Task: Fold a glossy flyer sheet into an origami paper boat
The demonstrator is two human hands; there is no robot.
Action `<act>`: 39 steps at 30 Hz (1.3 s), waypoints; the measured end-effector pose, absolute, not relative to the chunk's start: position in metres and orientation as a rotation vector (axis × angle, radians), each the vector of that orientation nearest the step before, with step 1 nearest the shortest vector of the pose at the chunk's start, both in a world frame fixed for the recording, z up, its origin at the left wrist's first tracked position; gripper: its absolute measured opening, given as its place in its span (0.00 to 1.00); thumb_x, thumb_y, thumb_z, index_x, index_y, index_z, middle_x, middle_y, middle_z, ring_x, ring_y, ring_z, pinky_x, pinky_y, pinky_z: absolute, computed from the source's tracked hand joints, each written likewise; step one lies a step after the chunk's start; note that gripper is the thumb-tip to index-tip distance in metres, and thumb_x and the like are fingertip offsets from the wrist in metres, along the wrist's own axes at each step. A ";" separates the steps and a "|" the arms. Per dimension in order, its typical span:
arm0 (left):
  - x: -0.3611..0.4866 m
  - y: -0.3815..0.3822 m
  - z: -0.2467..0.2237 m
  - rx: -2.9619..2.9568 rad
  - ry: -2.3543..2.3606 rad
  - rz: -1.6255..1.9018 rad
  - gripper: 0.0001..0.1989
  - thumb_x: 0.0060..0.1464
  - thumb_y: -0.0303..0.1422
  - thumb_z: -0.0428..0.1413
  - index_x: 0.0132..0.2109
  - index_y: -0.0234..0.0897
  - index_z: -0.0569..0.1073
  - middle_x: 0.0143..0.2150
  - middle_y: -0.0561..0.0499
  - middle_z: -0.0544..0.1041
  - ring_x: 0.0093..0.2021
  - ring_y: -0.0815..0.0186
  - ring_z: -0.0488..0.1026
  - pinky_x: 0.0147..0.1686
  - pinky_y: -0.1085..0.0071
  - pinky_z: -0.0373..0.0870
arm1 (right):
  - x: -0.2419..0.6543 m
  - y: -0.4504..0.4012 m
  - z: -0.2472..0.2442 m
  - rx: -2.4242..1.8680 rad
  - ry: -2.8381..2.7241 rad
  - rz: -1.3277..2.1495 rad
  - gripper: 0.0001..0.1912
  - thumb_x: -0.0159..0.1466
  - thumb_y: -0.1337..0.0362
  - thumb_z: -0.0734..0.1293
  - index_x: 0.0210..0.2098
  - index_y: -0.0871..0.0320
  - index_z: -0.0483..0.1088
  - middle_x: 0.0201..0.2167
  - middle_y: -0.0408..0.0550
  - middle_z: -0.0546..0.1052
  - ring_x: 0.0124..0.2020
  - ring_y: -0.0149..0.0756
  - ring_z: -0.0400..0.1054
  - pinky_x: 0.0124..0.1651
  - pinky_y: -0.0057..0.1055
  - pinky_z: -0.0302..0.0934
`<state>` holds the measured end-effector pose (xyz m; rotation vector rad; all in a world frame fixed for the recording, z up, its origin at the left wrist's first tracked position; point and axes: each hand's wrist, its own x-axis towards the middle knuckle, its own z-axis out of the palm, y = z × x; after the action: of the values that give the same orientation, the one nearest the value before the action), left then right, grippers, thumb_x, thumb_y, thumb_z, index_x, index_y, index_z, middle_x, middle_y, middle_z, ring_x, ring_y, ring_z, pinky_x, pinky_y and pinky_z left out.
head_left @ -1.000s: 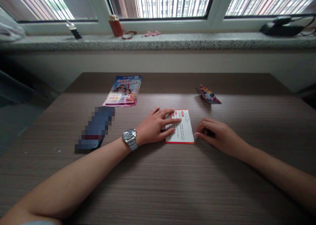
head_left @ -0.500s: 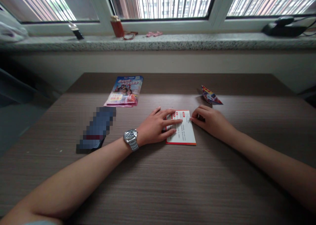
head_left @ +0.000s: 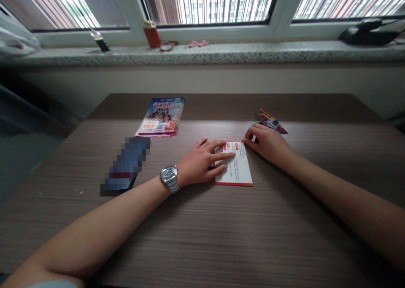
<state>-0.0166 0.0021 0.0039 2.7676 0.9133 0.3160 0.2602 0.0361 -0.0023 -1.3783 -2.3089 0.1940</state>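
A white printed sheet [head_left: 241, 170] with red-orange edges lies flat on the brown table [head_left: 202, 237]. My left hand [head_left: 205, 160], with a silver watch at the wrist, rests spread over the sheet's left part and covers some of the print. At the sheet's top right corner is my right hand [head_left: 261, 141], thumb and index finger pinched together; the fingertips touch the corner, and whether paper is between them is too small to tell. Just behind the right hand stands a folded colourful paper triangle [head_left: 272, 122], its lower part partly hidden.
Glossy flyers [head_left: 162, 116] are stacked at the back left. A blurred dark blue object [head_left: 128, 163] lies left of my left wrist. Along the stone windowsill [head_left: 221, 57] are a red case [head_left: 152, 36], a pink item [head_left: 198, 44] and a black device [head_left: 368, 35].
My right hand has moved up along the sheet's right edge to its top corner, closer to the paper triangle. My left hand stays spread on the sheet. The view has shifted slightly.
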 end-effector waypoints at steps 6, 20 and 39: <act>-0.017 0.002 0.004 2.764 0.913 0.323 0.22 0.68 0.43 0.51 0.67 0.56 0.65 0.73 0.47 0.59 0.71 0.55 0.59 0.70 0.43 0.48 | 0.258 0.036 -0.004 -1.400 -2.285 0.139 0.07 0.66 0.63 0.67 0.31 0.54 0.68 0.33 0.49 0.73 0.32 0.40 0.68 0.35 0.36 0.60; -0.017 0.001 0.004 2.726 0.914 0.332 0.22 0.68 0.43 0.52 0.67 0.55 0.66 0.73 0.49 0.59 0.72 0.55 0.57 0.71 0.44 0.46 | 0.260 -0.014 0.015 -1.111 -2.351 0.377 0.10 0.69 0.62 0.65 0.48 0.52 0.74 0.49 0.53 0.77 0.48 0.45 0.74 0.50 0.44 0.70; -0.017 0.004 0.002 2.760 0.895 0.424 0.23 0.67 0.42 0.54 0.66 0.49 0.67 0.74 0.45 0.54 0.74 0.51 0.52 0.71 0.43 0.50 | 0.269 -0.038 -0.004 -1.031 -2.488 0.432 0.23 0.71 0.62 0.64 0.65 0.50 0.67 0.66 0.55 0.69 0.65 0.48 0.65 0.65 0.51 0.63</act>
<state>-0.0170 0.0037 0.0019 2.7602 0.8948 0.4241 0.2692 -0.0382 -0.0039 -1.0311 -2.4878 0.4319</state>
